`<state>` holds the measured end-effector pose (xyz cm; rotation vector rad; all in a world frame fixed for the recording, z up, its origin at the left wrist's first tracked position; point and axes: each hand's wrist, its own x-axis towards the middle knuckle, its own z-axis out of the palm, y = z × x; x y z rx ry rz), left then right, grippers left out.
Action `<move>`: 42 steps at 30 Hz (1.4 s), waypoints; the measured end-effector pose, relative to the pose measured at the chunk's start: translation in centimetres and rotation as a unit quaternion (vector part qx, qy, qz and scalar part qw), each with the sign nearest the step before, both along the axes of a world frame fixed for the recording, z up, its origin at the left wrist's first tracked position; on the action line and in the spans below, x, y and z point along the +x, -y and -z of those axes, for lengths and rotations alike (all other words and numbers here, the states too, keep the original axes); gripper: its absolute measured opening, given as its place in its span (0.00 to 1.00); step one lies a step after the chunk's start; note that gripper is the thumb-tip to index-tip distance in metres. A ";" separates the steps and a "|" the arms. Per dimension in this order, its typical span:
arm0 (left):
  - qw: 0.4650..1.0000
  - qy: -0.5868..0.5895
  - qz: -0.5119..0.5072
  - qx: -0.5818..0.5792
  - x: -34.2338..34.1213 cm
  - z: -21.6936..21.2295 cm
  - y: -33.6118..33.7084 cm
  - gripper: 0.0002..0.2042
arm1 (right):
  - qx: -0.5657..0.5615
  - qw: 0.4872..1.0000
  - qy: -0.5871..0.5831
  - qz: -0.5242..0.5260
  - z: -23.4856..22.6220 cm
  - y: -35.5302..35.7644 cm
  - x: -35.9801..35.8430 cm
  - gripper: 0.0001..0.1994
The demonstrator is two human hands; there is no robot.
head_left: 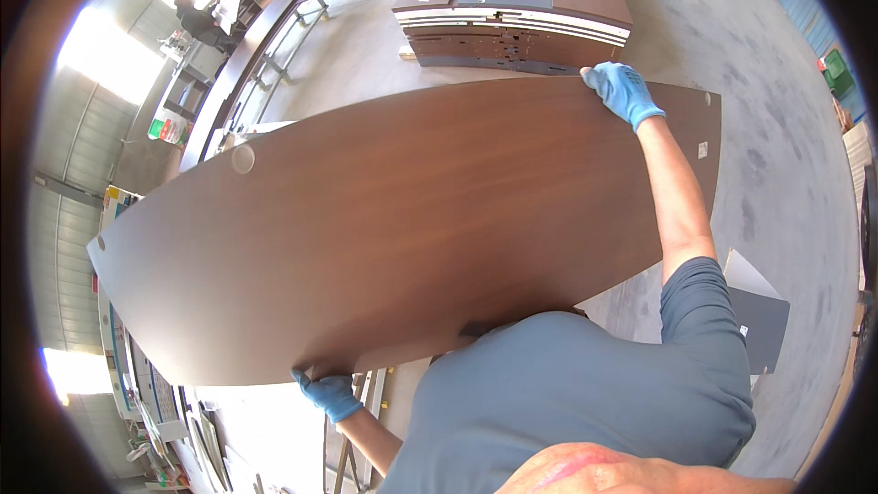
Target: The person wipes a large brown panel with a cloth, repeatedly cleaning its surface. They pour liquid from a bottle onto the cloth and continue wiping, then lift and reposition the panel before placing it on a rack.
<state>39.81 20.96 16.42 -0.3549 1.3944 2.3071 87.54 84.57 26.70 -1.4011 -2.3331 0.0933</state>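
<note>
Both gloved hands clamp a big brown panel held flat against the person's chest, left hand on its near edge, right hand on its far edge.

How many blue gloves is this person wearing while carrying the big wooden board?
2. The right hand in a blue glove grips the far edge of the brown board. The left hand, also gloved, holds its near lower edge, fingers partly hidden under the board.

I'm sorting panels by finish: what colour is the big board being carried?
Dark brown wood grain on the board, shown best in the head view.
</note>
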 end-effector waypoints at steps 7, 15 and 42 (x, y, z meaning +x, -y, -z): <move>0.999 -0.041 0.026 -0.007 -3.3 1.0 -19.7 0.28 | -0.004 0.998 -0.030 0.046 1.7 -10.9 4.2 0.40; 0.989 -0.017 0.143 0.044 -8.9 0.2 -39.6 0.21 | -0.028 0.988 -0.014 0.154 1.6 -20.8 8.0 0.40; 0.946 0.126 0.295 0.055 -13.0 11.0 -96.2 0.16 | -0.111 0.953 0.054 0.277 7.1 -60.5 14.8 0.42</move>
